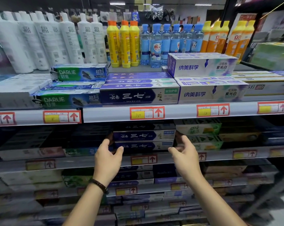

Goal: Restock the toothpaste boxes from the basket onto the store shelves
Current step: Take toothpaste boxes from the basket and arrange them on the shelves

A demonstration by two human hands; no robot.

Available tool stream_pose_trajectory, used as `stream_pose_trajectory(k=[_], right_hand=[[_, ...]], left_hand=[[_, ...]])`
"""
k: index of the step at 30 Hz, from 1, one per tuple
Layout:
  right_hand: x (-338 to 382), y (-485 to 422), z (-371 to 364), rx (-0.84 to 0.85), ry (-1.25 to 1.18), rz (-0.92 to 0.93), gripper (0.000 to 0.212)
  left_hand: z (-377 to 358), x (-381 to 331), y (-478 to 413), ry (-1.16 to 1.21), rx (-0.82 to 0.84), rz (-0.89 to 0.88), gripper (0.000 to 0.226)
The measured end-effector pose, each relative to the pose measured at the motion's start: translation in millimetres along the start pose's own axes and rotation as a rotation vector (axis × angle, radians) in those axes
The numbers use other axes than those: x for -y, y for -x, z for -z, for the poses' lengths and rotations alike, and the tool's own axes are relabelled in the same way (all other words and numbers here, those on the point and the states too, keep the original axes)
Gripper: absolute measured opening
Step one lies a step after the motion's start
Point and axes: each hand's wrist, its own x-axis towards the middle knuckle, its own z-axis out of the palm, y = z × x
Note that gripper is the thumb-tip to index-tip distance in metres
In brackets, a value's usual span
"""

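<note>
While the left hand [107,158] cups the left end of the stacked dark blue toothpaste boxes [144,136] on the second shelf [82,161], its thumb lies on the front of the lowest box. The right hand [186,154] curves round their right end likewise. Whether either hand clamps the boxes or only touches them, I cannot tell. A beaded bracelet [99,185] circles the left wrist. Green-and-white boxes [200,129] sit just beside the stack on the right. A red price tag [143,159] hangs below it. On the top shelf [105,114] lie matching blue cartons [138,95], DARLIE boxes [66,100], white bottles [45,41] and yellow bottles [124,44].
</note>
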Motion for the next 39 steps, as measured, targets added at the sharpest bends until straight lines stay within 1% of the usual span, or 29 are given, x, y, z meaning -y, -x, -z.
stream_pose_trajectory(k=[5, 9, 13, 17, 22, 33, 36, 39], right_hand=[[-5.8, -3.9, 0.0, 0.004, -0.036, 0.002, 0.079], [-5.0, -5.9, -0.9, 0.024, -0.103, -0.015, 0.086], [-3.3, -8.9, -0.1, 0.032, -0.157, -0.037, 0.085], [-4.8, -9.0, -1.3, 0.035, -0.163, -0.04, 0.084], [-5.7, -5.8, -2.1, 0.041, -0.145, -0.031, 0.082], [-0.3, -1.5, 2.9, 0.04, -0.066, -0.025, 0.082], [4.0, -3.0, 3.5, 0.056, -0.024, -0.001, 0.086], [8.3, -5.1, 2.5, 0.069, 0.002, 0.025, 0.091]], left_hand=[[-2.0, -1.3, 4.5, 0.009, -0.001, 0.013, 0.021], [-4.1, -3.8, 7.1, 0.041, 0.0, 0.031, 0.022], [-4.1, -5.7, 6.2, 0.058, -0.009, 0.029, 0.019], [-4.5, -4.4, 6.2, 0.062, 0.009, 0.01, 0.024], [-4.4, -0.5, 4.8, 0.06, 0.027, 0.003, 0.035], [-2.8, 1.0, 3.1, 0.016, 0.037, -0.019, 0.043], [-1.3, -1.0, 0.5, -0.007, 0.032, -0.016, 0.043], [0.5, -9.1, -1.6, -0.025, 0.008, -0.018, 0.036]])
